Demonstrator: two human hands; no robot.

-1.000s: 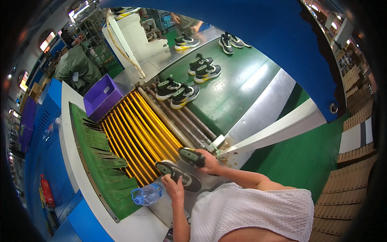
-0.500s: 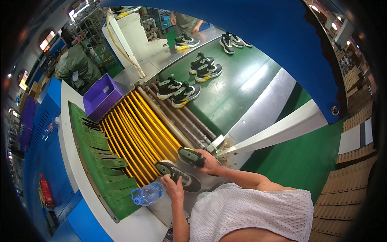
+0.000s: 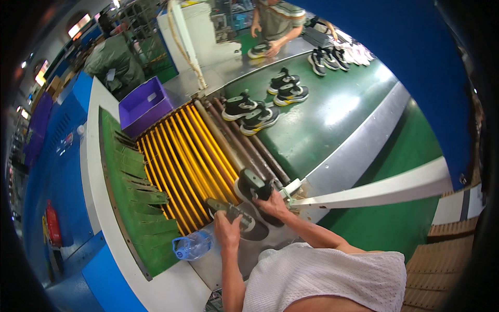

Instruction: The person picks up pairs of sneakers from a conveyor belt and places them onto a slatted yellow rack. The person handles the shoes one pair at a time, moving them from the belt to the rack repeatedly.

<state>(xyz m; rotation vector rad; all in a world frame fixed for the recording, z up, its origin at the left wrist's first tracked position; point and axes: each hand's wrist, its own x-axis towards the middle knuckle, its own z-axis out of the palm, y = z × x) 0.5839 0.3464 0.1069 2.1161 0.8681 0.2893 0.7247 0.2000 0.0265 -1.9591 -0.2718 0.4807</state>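
Note:
Two dark sneakers with pale soles rest side by side at the near end of the yellow rollers, partly over a metal ledge. My left hand point(image 3: 227, 229) is closed on the left sneaker point(image 3: 251, 227), its fingers over the shoe's upper. The right sneaker point(image 3: 249, 183) is in my right hand point(image 3: 272, 204), whose fingers wrap round its ankle opening. Motion blurs both shoes a little, and my hands hide part of each. Close by my left hand, a clear plastic bottle point(image 3: 196, 246) with a blue handle lies on its side.
Yellow rollers point(image 3: 179, 151) run beside a green belt point(image 3: 312, 130) carrying pairs of sneakers point(image 3: 260, 118). A purple bin point(image 3: 148, 110) stands at the rollers' far end. Green curtain strips point(image 3: 138, 208) flank them left; a white bar point(image 3: 374, 184) crosses at right. Across the belt, a person point(image 3: 278, 26) handles a shoe.
The view has shifted, showing more of the far belt. My right hand has moved its sneaker forward and turned it alongside the left one. The far person now has a hand on a shoe.

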